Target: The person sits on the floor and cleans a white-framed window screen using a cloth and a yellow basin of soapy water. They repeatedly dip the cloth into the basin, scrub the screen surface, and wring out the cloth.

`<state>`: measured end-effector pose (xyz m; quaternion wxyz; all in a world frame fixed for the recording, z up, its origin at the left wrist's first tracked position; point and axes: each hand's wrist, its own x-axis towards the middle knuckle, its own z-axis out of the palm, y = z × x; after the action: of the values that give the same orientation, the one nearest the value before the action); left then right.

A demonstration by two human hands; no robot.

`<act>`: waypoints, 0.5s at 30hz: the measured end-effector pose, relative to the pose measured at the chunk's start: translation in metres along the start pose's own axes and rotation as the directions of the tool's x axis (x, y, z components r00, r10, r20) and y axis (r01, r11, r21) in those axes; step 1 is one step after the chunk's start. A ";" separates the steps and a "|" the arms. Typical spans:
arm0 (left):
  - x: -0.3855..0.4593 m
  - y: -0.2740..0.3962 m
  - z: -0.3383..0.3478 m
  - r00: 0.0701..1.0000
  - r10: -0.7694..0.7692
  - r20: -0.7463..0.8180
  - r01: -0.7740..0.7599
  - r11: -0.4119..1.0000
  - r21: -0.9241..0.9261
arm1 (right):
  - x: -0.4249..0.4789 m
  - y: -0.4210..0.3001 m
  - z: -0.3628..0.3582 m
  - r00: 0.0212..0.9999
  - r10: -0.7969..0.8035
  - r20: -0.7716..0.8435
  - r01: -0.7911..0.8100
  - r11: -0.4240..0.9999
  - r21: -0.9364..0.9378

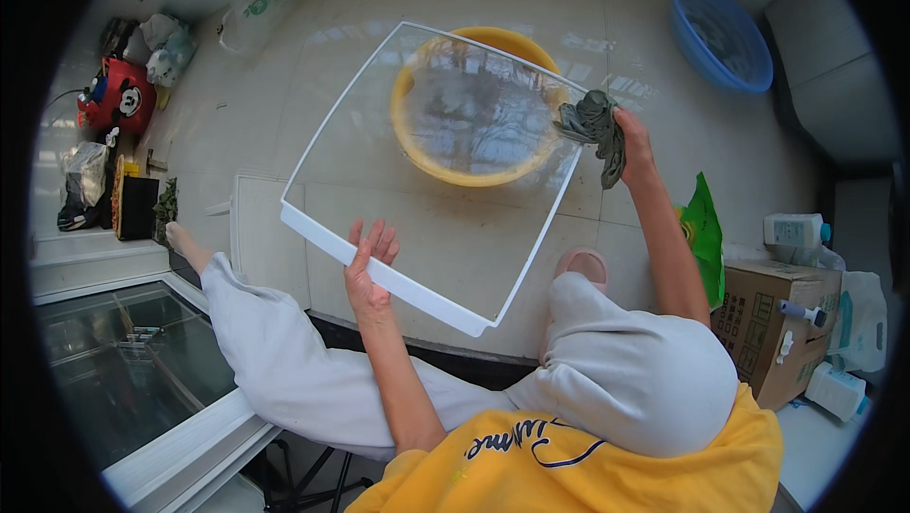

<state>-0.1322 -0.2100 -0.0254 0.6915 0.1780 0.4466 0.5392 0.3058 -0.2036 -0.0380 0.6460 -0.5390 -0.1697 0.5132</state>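
Note:
A clear glass shelf with a white rim is held out before me, tilted, over a yellow plastic basin that shows through the pane. My left hand grips the thick white edge of the shelf, its fingers reaching over the near side. At the shelf's right corner, my right hand holds a crumpled grey-green cloth, which touches the rim. Light reflects off the glass, and what the basin holds is hard to make out.
A blue basin stands at the upper right. To my right are a cardboard box, a green bag and white bottles. A red bag and plastic bags lie at the far left, above a glass-paned white frame.

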 end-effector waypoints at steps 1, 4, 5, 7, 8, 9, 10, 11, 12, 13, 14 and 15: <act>0.000 0.015 0.009 1.000 0.016 0.010 -0.016 1.000 0.027 | -0.003 -0.002 -0.003 0.996 0.071 0.061 -0.076 0.993 0.086; -0.007 0.059 0.036 0.999 0.049 0.012 -0.050 0.990 0.128 | -0.018 -0.008 0.006 0.927 0.255 0.276 -0.333 0.898 0.287; -0.009 0.072 0.044 0.998 0.064 0.008 -0.065 0.984 0.169 | -0.023 -0.011 0.016 0.887 0.309 0.342 -0.420 0.849 0.320; -0.017 0.097 0.059 0.996 0.085 0.004 -0.083 0.964 0.251 | -0.027 -0.007 0.030 0.840 0.365 0.401 -0.510 0.784 0.355; -0.021 0.113 0.068 0.993 0.115 0.009 -0.112 0.948 0.298 | -0.028 -0.004 0.035 0.832 0.385 0.399 -0.524 0.781 0.340; -0.027 0.130 0.076 0.989 0.149 0.010 -0.143 0.928 0.343 | -0.032 -0.005 0.045 0.820 0.408 0.401 -0.543 0.776 0.321; -0.031 0.148 0.086 0.985 0.175 0.016 -0.166 0.898 0.407 | -0.038 -0.006 0.053 0.806 0.406 0.432 -0.561 0.755 0.339; -0.034 0.166 0.099 0.979 0.202 0.026 -0.190 0.864 0.467 | -0.043 -0.006 0.062 0.791 0.400 0.463 -0.579 0.734 0.355; -0.039 0.183 0.113 0.972 0.232 0.044 -0.221 0.824 0.522 | -0.044 -0.004 0.070 0.785 0.412 0.463 -0.589 0.726 0.354; -0.041 0.196 0.125 0.964 0.257 0.066 -0.248 0.783 0.570 | -0.043 -0.003 0.077 0.777 0.409 0.478 -0.602 0.703 0.379; -0.043 0.215 0.135 0.952 0.284 0.118 -0.295 0.737 0.608 | -0.042 -0.002 0.089 0.761 0.406 0.506 -0.624 0.671 0.400; -0.047 0.231 0.146 0.936 0.310 0.166 -0.341 0.686 0.643 | -0.041 0.000 0.101 0.741 0.403 0.537 -0.648 0.638 0.416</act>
<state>-0.1501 -0.1359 0.2410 0.4858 0.4994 0.5542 0.4554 0.2102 -0.1855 0.0123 0.5467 -0.2262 0.0366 0.8053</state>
